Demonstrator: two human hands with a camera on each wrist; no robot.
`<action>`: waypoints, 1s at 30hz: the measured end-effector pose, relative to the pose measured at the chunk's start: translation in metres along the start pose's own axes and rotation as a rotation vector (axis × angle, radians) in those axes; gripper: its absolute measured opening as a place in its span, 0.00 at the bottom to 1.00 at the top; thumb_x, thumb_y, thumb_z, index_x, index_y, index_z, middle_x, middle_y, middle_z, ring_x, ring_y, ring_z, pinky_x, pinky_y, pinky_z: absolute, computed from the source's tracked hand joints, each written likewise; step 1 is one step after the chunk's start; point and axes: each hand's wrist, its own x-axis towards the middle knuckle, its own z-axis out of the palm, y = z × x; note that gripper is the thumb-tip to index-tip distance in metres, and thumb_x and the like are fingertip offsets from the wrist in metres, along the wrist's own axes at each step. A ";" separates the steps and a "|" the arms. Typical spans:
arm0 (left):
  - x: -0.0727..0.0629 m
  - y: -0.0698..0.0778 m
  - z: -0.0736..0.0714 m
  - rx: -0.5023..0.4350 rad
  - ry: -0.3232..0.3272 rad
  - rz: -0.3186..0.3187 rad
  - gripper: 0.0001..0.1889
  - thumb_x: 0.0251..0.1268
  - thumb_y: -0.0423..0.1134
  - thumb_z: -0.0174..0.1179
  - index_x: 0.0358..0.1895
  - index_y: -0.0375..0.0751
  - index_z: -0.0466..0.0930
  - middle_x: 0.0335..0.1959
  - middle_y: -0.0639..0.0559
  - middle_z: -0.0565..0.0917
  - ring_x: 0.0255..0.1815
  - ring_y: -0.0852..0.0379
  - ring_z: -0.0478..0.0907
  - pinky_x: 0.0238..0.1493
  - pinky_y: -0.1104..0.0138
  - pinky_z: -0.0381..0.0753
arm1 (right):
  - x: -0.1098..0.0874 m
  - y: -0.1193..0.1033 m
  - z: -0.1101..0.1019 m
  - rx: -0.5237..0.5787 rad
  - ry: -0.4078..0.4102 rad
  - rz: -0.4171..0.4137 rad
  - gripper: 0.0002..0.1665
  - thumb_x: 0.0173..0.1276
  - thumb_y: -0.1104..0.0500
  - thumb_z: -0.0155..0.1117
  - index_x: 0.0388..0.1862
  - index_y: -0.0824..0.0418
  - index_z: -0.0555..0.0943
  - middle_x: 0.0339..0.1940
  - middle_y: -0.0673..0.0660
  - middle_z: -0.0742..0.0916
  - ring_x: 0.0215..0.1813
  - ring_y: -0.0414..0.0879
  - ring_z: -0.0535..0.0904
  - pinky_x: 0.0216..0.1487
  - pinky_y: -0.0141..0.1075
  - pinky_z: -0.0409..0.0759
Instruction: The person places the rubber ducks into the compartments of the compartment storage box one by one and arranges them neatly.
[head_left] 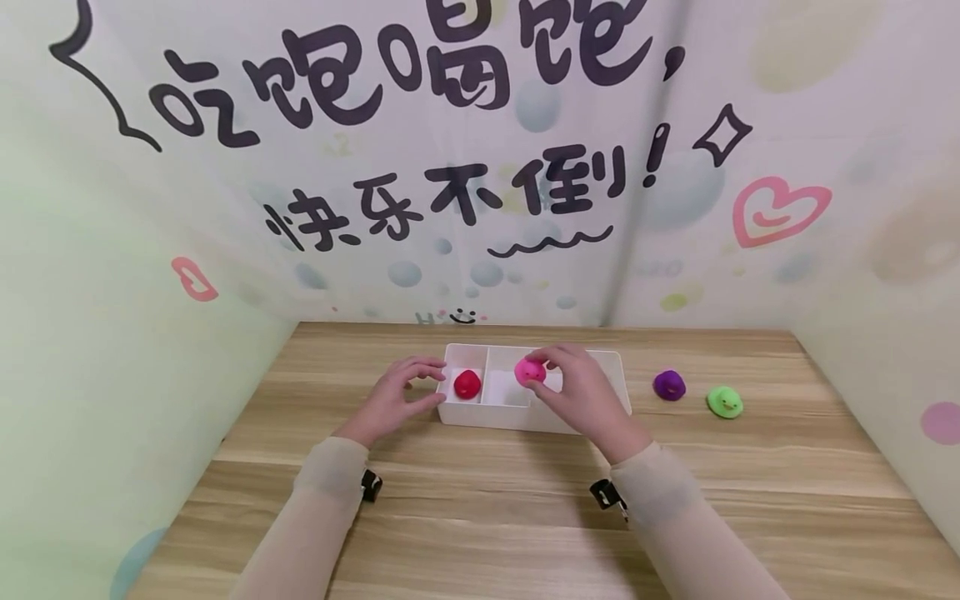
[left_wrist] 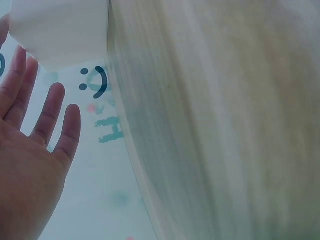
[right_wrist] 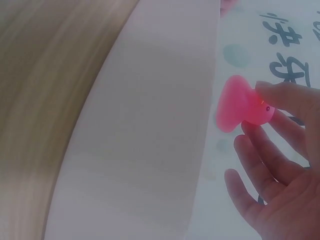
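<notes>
While the right hand (head_left: 581, 392) pinches the pink duck (head_left: 529, 372) between thumb and fingertips, its grip is closed on the toy only at those tips; the remaining fingers lie loosely extended. The pink duck is held above the white tray (head_left: 600, 360), over the tray's middle section and next to the divider on that side. In the right wrist view the pink duck (right_wrist: 240, 104) sits against the fingertips (right_wrist: 285, 95), just beyond the tray's long white wall (right_wrist: 150, 140).

The left hand (head_left: 397, 398) rests at the tray's left end, thumb near the tray's front corner. Its grip is open, fingers spread and slightly bent, and it holds nothing. The left wrist view confirms straight, separated fingers (left_wrist: 50, 112) beside the tray corner (left_wrist: 65, 30).

A red duck (head_left: 467, 383) lies inside the tray's left compartment. A purple duck (head_left: 669, 385) stands on the bench (head_left: 480, 508) right of the tray, and a green duck (head_left: 724, 402) stands farther right of the tray, just beyond the purple one.
</notes>
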 end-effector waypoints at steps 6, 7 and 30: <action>0.001 0.000 0.000 -0.003 -0.003 0.000 0.15 0.66 0.44 0.72 0.53 0.49 0.85 0.69 0.57 0.78 0.67 0.48 0.71 0.63 0.45 0.75 | 0.003 -0.003 0.006 0.001 -0.006 0.009 0.19 0.62 0.57 0.80 0.51 0.58 0.87 0.48 0.54 0.88 0.51 0.54 0.82 0.57 0.48 0.81; 0.001 0.000 0.000 -0.002 -0.004 -0.001 0.15 0.66 0.44 0.72 0.53 0.48 0.85 0.69 0.57 0.78 0.67 0.48 0.71 0.63 0.45 0.75 | 0.004 -0.004 0.007 0.001 -0.007 0.010 0.19 0.62 0.57 0.80 0.52 0.58 0.87 0.48 0.54 0.88 0.51 0.54 0.82 0.57 0.48 0.81; 0.001 0.001 0.001 0.000 0.001 -0.021 0.15 0.65 0.43 0.73 0.53 0.49 0.85 0.69 0.58 0.78 0.67 0.49 0.71 0.63 0.45 0.75 | 0.012 -0.009 0.022 -0.018 -0.030 -0.009 0.19 0.62 0.55 0.80 0.51 0.57 0.87 0.47 0.53 0.87 0.50 0.54 0.82 0.53 0.44 0.82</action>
